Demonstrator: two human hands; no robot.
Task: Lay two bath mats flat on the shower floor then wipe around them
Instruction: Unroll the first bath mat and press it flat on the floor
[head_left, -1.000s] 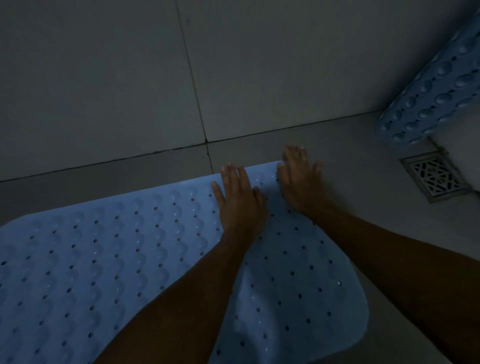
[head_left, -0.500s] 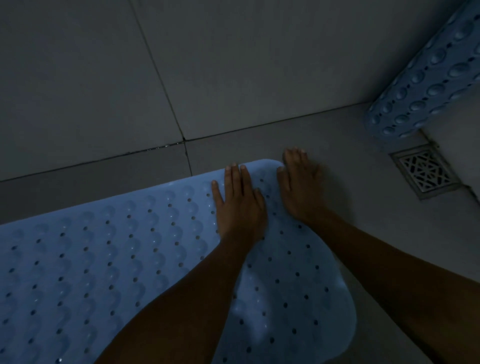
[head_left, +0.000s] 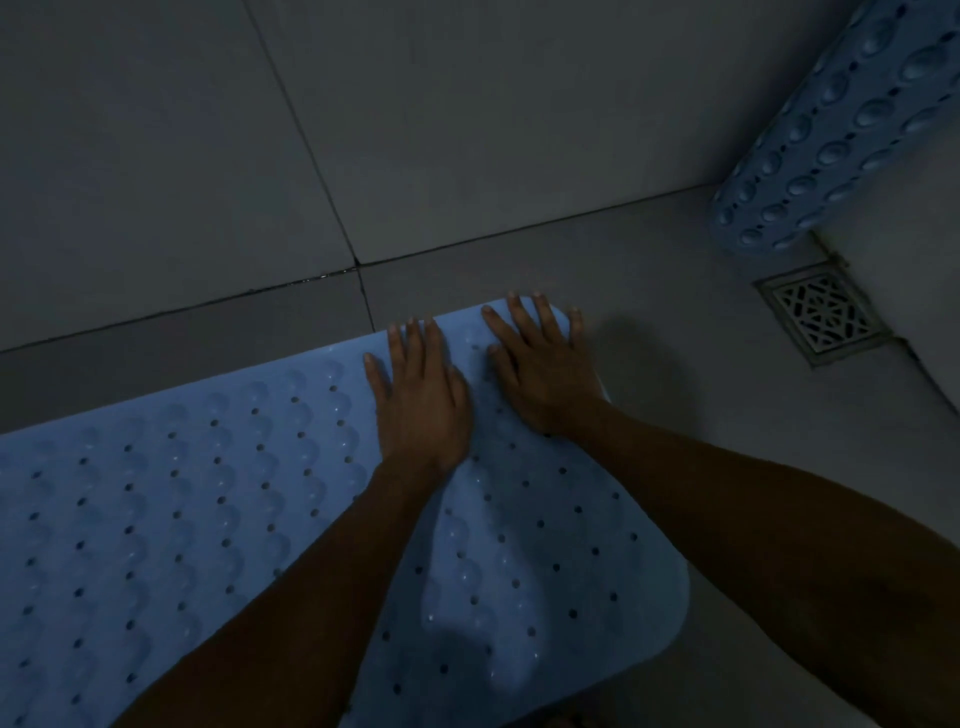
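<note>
Your left hand (head_left: 418, 405) and right hand (head_left: 540, 371) both lie palm-down on the far right corner of the blue bath mat (head_left: 182, 519), fingers straight and spread, grasping nothing; you are pressing, not holding. Compared with a second ago, your right hand has shifted: its fingertips then reached past the mat's edge onto the bare floor (head_left: 649, 291), and now almost the whole hand sits on the mat, with only the fingertips at the rim. Your left hand has barely moved. The corner under your palms reads as seated against the floor.

The mat lies spread along the base of the tiled wall (head_left: 467, 130), running off the left and bottom of the view. One fault remains: a raised wrinkle (head_left: 467, 597) stands in the mat between your forearms, nearer to you than your hands. In my judgement the first mat is not yet flat there, and the next press belongs on that wrinkle, worked out toward the right edge.

The second mat (head_left: 841, 124) is rolled, propped in the corner at upper right, just above the floor drain (head_left: 823, 314). It is untouched and well apart from your hands. Laying it and wiping are both outstanding. Lighting is poor, so fine lifting at the mat's edges cannot be confirmed.
</note>
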